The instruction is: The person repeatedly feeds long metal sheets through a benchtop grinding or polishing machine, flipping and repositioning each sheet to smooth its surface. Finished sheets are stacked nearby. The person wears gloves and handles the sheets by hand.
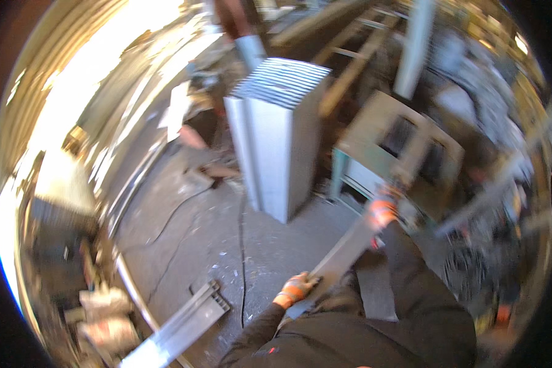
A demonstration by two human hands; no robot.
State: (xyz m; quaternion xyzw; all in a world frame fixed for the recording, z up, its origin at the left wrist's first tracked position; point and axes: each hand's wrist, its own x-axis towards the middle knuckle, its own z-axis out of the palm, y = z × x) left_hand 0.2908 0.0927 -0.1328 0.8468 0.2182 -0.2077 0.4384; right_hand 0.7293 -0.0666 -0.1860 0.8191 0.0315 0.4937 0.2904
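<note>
A long, flat grey metal panel (343,253) slants across in front of my body, gripped in both hands. My left hand (295,289), in an orange and grey glove, is closed on its near edge, close to my waist. Farther out, my right hand (384,210), in a similar glove, closes around the panel towards its far end. Motion blurs the right fingers. Beyond the panel stands a tall stack of ridged grey metal panels (273,147). To the right of that stack is a wooden-topped stand (374,132) with dark rectangular openings and greenish legs.
Another long metal panel (184,328) lies at lower left. A dark cable (241,264) runs over the concrete floor (208,245). Cluttered boxes and bundles (107,331) line the left side. A pale post (415,52) rises behind the stand, and heaped material (466,104) fills the right.
</note>
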